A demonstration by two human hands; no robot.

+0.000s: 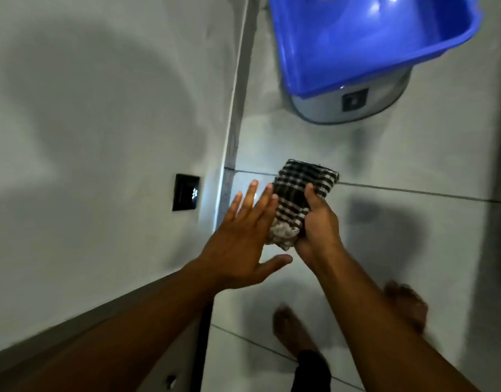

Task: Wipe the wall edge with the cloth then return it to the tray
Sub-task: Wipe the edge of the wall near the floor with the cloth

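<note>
Clutching the checked cloth (298,199), the right hand (318,222) has its grip closed; left hand (240,244) spread flat beside it.

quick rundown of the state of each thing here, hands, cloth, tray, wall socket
right hand: closed around the cloth, holding it off the floor
left hand: open, fingers spread, flat beside the cloth
checked cloth: folded into a wad, gripped in the right hand
blue tray: upright on a grey stand, no cloth seen in it
black wall socket: nothing plugged in
</note>
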